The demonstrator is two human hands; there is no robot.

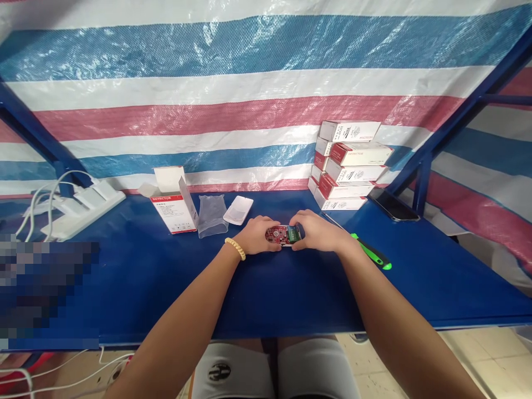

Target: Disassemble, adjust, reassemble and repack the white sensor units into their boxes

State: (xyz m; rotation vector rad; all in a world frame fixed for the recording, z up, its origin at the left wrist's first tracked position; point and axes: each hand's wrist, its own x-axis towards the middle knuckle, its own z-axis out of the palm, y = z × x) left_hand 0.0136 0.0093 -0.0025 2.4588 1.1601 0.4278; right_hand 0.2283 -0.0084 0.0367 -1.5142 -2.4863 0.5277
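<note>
Between my two hands, low over the blue table, is a red circuit board with a green part at its right end. My left hand, with a yellow band at the wrist, curls its fingers and thumb round the board's left end. My right hand grips the right end in the same way. A white plastic cover lies just beyond my left hand, beside a clear plastic bag. Partly behind my right forearm lies a screwdriver with a green and black handle.
An opened detector box stands at the left, near a white power strip with plugs and cables. Several detector boxes are stacked at the back right, beside a black phone. Striped sheeting hangs behind the blue table.
</note>
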